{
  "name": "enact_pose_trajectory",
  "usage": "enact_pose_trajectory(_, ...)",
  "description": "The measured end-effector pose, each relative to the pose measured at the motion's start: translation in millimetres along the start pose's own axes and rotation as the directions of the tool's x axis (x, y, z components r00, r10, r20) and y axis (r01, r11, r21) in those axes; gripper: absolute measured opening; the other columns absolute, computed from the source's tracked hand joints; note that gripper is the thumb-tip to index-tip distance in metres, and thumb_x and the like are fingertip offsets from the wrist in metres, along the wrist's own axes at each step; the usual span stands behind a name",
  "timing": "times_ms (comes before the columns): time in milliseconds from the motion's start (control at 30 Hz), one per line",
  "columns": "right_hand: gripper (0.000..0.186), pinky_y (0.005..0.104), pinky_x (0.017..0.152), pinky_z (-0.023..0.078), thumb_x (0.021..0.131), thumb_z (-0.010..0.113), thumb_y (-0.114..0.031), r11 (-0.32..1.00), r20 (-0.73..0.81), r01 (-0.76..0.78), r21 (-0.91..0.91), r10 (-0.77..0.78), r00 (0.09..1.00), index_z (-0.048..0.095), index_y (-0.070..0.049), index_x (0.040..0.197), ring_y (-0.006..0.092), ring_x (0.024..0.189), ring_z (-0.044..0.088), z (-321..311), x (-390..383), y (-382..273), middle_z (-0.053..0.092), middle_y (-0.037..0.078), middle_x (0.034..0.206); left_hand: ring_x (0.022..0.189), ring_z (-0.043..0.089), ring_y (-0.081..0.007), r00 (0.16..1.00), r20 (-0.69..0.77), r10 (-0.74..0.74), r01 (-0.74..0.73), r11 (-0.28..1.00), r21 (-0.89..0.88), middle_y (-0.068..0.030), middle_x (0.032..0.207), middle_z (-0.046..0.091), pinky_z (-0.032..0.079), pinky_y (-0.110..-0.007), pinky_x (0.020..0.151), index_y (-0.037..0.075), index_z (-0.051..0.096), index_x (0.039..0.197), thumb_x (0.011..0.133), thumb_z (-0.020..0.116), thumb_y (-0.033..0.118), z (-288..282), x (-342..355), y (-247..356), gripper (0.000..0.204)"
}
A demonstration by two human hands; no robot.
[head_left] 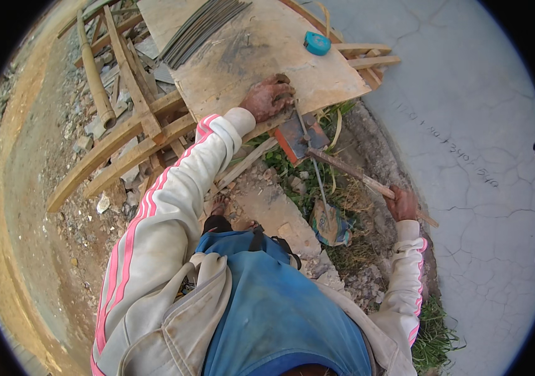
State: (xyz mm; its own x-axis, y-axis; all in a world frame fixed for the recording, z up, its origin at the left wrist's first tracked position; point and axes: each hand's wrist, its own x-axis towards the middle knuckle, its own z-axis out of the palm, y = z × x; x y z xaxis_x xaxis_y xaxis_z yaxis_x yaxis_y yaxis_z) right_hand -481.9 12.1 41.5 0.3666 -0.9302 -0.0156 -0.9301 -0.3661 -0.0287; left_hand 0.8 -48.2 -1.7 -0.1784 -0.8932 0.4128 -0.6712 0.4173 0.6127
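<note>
My left hand (268, 98) is closed at the near edge of a plywood board (336, 74). Its fingers pinch the upper end of a thin metal rod (318, 177), which slants down past the board's edge. My right hand (402, 203) wraps round a long wooden handle (350, 170) out to the right. The far end of that handle meets the rod beside a block with an orange-red side (288, 141); how they join is too small to tell. On the board lie a bundle of grey rods (201, 31) and a teal tape measure (317, 43).
Wooden beams (131, 141) stick out left under the board, beside a bamboo pole (95, 81) and rubble. A crumpled sack (331, 225) lies below the rod among weeds. A cracked grey wall (468, 125) with handwriting rises at the right. My foot (220, 205) is on the ground below.
</note>
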Motion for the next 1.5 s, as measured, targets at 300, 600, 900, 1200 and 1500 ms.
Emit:
enact_pose_trajectory(300,0.025,0.0528,0.066,0.050,0.085,0.071,-0.035,0.993,-0.032,-0.119,-0.025,0.118,0.993,0.070,-0.010,0.083,0.0428,0.073,0.065,1,-9,-12,0.065,0.020,0.071,0.120,0.057,-0.0332,0.997,0.042,-0.067,0.070,0.993,-0.093,-0.0138,0.135,0.054,0.049,-0.043,0.101,0.008,0.067,0.119,0.088,0.061,0.001,4,0,-2,0.033)
enact_pose_trajectory(600,0.030,0.0544,0.070,0.051,0.083,0.072,-0.039,0.992,-0.183,-0.128,-0.017,0.123,0.975,0.072,-0.009,0.081,0.0450,0.074,0.066,16,-14,-9,0.066,0.023,0.072,0.107,0.061,-0.0340,0.895,-0.441,-0.063,0.017,0.994,-0.108,-0.0144,0.117,0.061,0.050,-0.041,0.093,0.007,0.068,0.113,0.094,0.062,0.013,-9,-44,38,0.020)
enact_pose_trajectory(900,0.022,0.0540,0.067,0.052,0.073,0.073,-0.029,0.989,-0.202,-0.145,0.020,0.146,0.968,0.074,-0.007,0.075,0.0453,0.071,0.065,36,-10,-5,0.066,0.024,0.072,0.085,0.060,-0.0123,0.717,0.643,-0.271,0.671,0.017,-0.741,0.0017,0.094,0.061,0.048,-0.030,0.079,0.012,0.060,0.100,0.097,0.063,0.046,75,-162,168,0.034)
enact_pose_trajectory(1200,0.021,0.0525,0.071,0.054,0.072,0.073,-0.029,0.974,-0.238,-0.215,0.066,0.225,0.945,0.076,-0.010,0.079,0.0438,0.073,0.067,57,-10,-5,0.068,0.023,0.075,0.107,0.065,-0.0187,0.630,0.757,-0.172,0.748,-0.130,-0.651,-0.0045,0.118,0.065,0.052,-0.036,0.095,0.014,0.054,0.122,0.099,0.055,0.054,108,-162,185,0.046)
enact_pose_trajectory(1500,0.019,0.0516,0.072,0.054,0.076,0.073,-0.029,0.954,-0.165,-0.277,0.114,0.294,0.942,0.078,-0.011,0.084,0.0430,0.077,0.069,66,-9,-5,0.070,0.022,0.079,0.105,0.067,-0.0216,0.604,0.789,-0.109,0.779,-0.131,-0.614,-0.0044,0.105,0.068,0.053,-0.040,0.096,0.012,0.058,0.107,0.102,0.053,0.049,116,-172,193,0.037)
